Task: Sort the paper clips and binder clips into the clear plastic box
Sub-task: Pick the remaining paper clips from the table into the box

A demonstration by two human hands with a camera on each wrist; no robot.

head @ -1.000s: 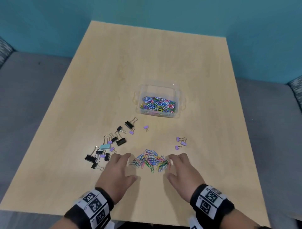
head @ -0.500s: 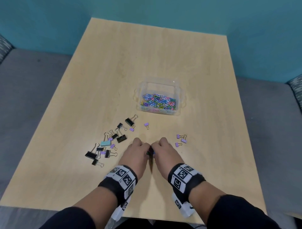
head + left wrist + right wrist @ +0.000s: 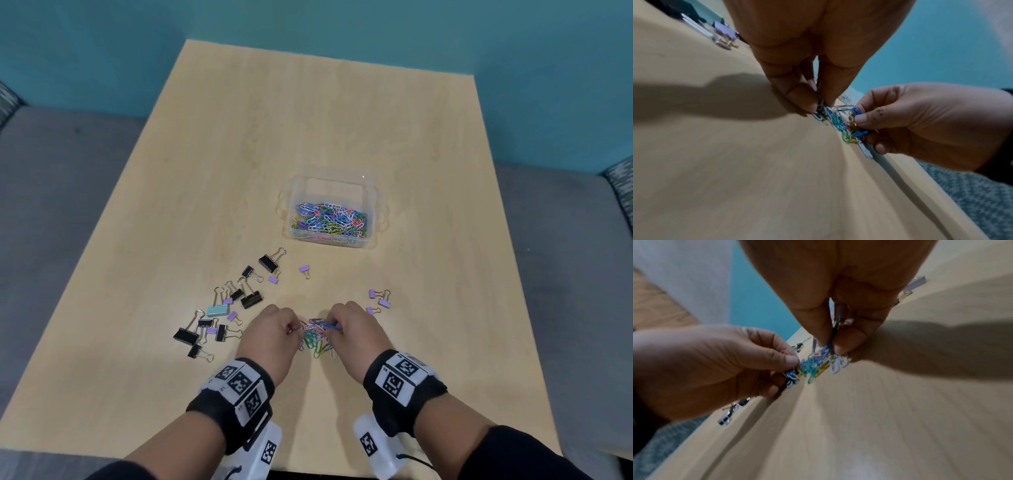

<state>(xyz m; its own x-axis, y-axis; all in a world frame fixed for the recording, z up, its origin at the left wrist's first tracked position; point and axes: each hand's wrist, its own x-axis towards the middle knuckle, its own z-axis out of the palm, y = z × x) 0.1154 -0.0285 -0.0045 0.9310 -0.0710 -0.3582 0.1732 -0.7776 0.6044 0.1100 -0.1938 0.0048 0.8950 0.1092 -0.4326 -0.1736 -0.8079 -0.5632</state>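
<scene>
A bunch of coloured paper clips (image 3: 317,337) lies near the table's front edge between both hands. My left hand (image 3: 277,330) pinches clips at the bunch's left side (image 3: 821,108). My right hand (image 3: 347,325) pinches clips at its right side (image 3: 831,344). The clear plastic box (image 3: 330,209) stands further back at the middle, with many coloured paper clips in it. Black, purple and one light-blue binder clips (image 3: 222,310) lie scattered to the left of my hands. Small purple binder clips (image 3: 378,299) lie to the right.
The wooden table (image 3: 308,120) is bare behind the box. Its front edge runs just below my wrists. Grey seating (image 3: 68,192) flanks the table on both sides, with a teal wall behind.
Both hands went from lying flat beside the spread paper clips to closing together on them. The clips are now gathered into a tight bunch pinched from both sides.
</scene>
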